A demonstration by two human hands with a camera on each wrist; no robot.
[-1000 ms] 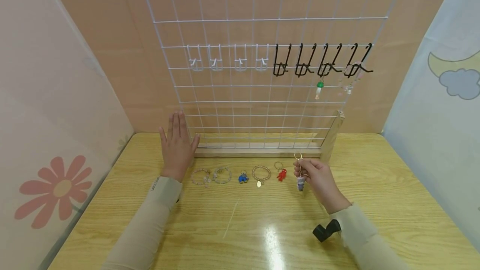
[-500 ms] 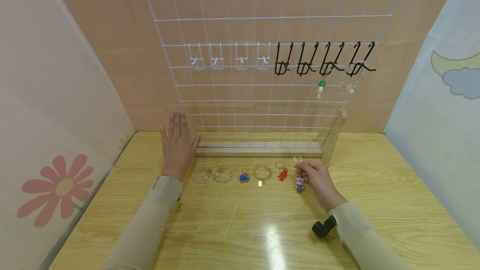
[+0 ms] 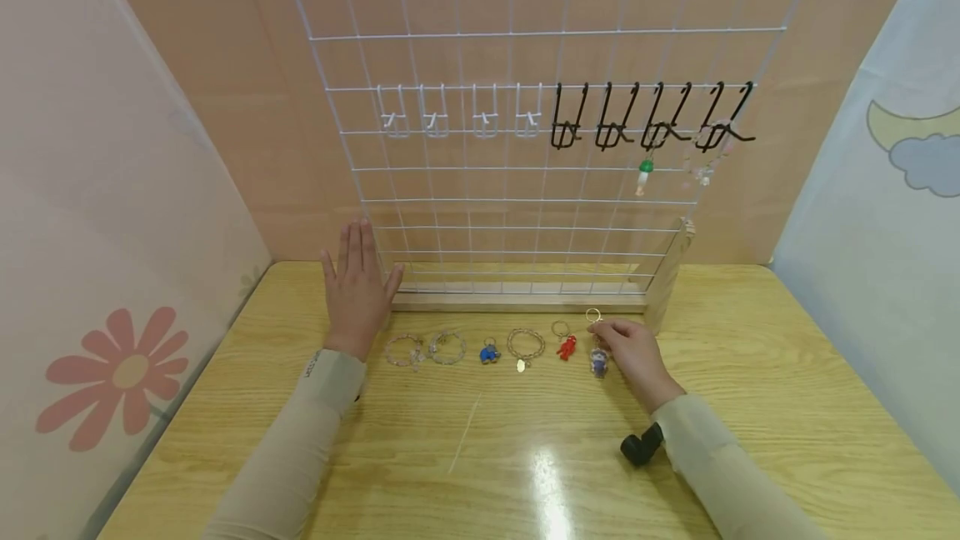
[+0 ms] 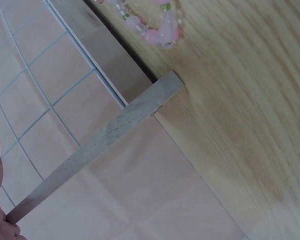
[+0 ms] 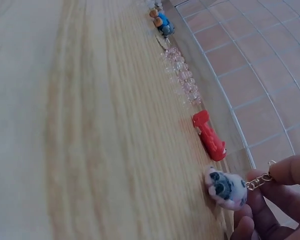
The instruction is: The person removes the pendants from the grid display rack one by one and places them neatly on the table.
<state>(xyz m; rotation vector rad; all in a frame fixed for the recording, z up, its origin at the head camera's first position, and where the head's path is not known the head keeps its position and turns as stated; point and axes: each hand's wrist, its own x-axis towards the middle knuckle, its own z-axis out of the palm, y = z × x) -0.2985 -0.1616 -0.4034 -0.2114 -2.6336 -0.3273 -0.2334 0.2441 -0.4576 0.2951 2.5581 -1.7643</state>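
My right hand (image 3: 634,355) pinches the gold chain of a keychain with a small purple-and-white figure (image 3: 598,362). In the right wrist view this figure (image 5: 227,189) hangs just below the fingertips, close to the wooden tabletop. A red figure keychain (image 3: 567,347) lies just to its left. My left hand (image 3: 357,290) has straight fingers and lies against the left wooden post (image 4: 105,136) of a white wire grid rack (image 3: 510,167). Only part of that hand shows in the left wrist view.
Left of the red figure lie a beaded bracelet (image 3: 526,344), a blue keychain (image 3: 489,352) and two pale bracelets (image 3: 447,347). White hooks (image 3: 485,121) and black hooks (image 3: 566,133) line the grid. A green-topped charm (image 3: 645,177) and a pink bracelet (image 3: 703,176) hang at right.
The right hand has shifted slightly left with the keychain, whose figure has turned and now faces up more. The left hand stays against the post.
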